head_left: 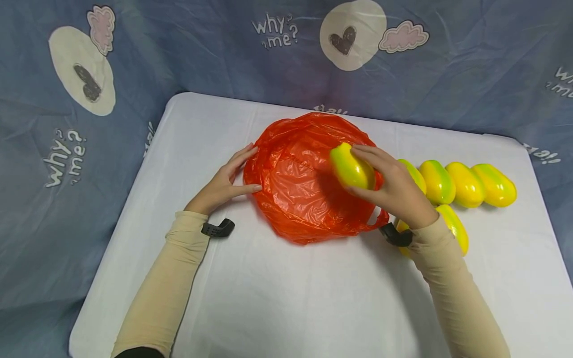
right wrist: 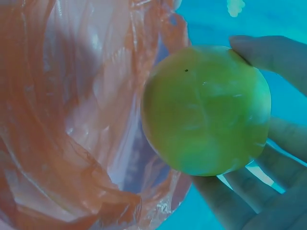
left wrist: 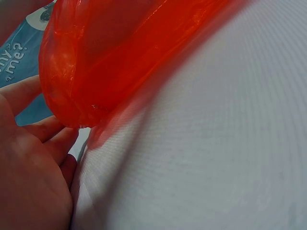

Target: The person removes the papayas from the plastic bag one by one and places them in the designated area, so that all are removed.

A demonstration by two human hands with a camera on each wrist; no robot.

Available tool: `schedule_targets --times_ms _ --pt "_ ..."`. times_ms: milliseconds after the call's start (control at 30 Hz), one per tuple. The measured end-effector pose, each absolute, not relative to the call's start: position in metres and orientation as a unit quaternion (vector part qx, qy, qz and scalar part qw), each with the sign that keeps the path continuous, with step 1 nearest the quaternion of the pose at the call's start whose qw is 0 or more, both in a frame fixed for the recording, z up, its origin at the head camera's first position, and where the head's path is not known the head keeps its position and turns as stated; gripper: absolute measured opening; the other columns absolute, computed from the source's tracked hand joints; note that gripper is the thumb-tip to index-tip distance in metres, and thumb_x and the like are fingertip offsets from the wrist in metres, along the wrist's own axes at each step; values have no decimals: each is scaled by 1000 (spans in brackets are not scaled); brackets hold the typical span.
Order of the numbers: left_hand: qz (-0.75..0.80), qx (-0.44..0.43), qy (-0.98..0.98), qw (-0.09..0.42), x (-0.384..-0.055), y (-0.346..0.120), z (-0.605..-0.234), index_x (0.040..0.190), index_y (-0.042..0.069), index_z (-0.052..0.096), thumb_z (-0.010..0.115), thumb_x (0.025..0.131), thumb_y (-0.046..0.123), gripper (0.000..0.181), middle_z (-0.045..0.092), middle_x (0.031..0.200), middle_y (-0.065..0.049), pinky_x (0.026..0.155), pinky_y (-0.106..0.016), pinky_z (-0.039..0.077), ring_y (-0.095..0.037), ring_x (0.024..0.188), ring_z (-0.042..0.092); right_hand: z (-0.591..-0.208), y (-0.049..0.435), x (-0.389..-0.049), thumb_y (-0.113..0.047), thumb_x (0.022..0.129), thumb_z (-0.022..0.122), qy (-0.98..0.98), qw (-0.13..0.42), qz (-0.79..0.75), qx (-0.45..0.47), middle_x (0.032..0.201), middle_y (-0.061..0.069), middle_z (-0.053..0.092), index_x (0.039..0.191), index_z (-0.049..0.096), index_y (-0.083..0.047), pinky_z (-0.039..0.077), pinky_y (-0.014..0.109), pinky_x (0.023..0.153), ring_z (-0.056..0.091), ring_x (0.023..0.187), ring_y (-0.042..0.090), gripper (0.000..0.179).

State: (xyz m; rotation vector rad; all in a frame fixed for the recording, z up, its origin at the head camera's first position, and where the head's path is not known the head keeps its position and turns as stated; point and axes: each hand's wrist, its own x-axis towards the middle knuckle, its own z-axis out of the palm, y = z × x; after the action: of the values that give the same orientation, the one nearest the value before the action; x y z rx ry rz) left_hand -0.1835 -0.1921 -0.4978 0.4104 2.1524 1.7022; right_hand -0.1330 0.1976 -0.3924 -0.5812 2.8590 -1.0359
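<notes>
A red plastic bag (head_left: 295, 199) stands on the table with its mouth spread wide. My left hand (head_left: 224, 176) touches its left rim, fingers extended and thumb apart; in the left wrist view the fingers of that hand (left wrist: 33, 158) lie along the bag's outer side (left wrist: 110, 76). Over the right part of the bag's mouth, my right hand (head_left: 394, 184) grips a glossy yellow-green fruit (head_left: 351, 166), mango- or papaya-shaped, with a small nub at its upper end. The right wrist view shows the rounded end of this fruit (right wrist: 206, 115) between thumb and fingers, beside the bag (right wrist: 81, 105).
To the right, several similar fruits (head_left: 465, 184) lie in a row. Others, such as a yellow fruit (head_left: 454, 228), lie nearer, partly hidden by the right wrist. A white cloth covers the table (head_left: 277, 298); a blue printed curtain (head_left: 201, 49) hangs behind and at the left.
</notes>
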Motion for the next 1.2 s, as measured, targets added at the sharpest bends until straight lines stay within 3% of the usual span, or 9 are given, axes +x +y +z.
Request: schedule_targets --times_ms 467,567,700,933,1200 --pt "601 145 764 184 -183 -191 -497 159 35 38 84 87 18 87 18 171 20 133 -45 17 -7 161 12 -394 208 -113 -19 82 89 917 -38 -352 -182 154 2 55 150 56 -20 45 52 117 50 144 28 75" --pt "601 145 764 182 -183 -191 -497 159 36 38 83 87 18 87 19 171 19 133 -45 17 -6 160 12 -395 210 -109 -17 81 89 917 -45 -354 -178 154 3 55 150 56 -20 44 31 120 50 143 27 76" --pt "600 148 766 177 -183 -191 -496 159 34 39 83 87 17 87 19 172 17 133 -45 17 -6 160 12 -396 214 -104 -13 80 90 913 -56 -363 -177 153 3 56 149 57 -19 34 5 112 50 143 27 77" --pt "597 149 769 174 -183 -190 -495 159 32 39 84 86 15 88 19 171 16 133 -46 18 -8 161 13 -396 222 -98 -4 76 91 907 -82 -371 -180 151 4 58 147 59 -17 38 6 110 53 140 22 79" --pt "595 149 770 173 -184 -191 -498 159 35 39 84 86 18 87 20 171 18 133 -45 18 -6 160 13 -398 237 -91 1 74 90 908 -98 -379 -149 148 2 60 147 60 -21 40 5 108 50 134 -5 82"
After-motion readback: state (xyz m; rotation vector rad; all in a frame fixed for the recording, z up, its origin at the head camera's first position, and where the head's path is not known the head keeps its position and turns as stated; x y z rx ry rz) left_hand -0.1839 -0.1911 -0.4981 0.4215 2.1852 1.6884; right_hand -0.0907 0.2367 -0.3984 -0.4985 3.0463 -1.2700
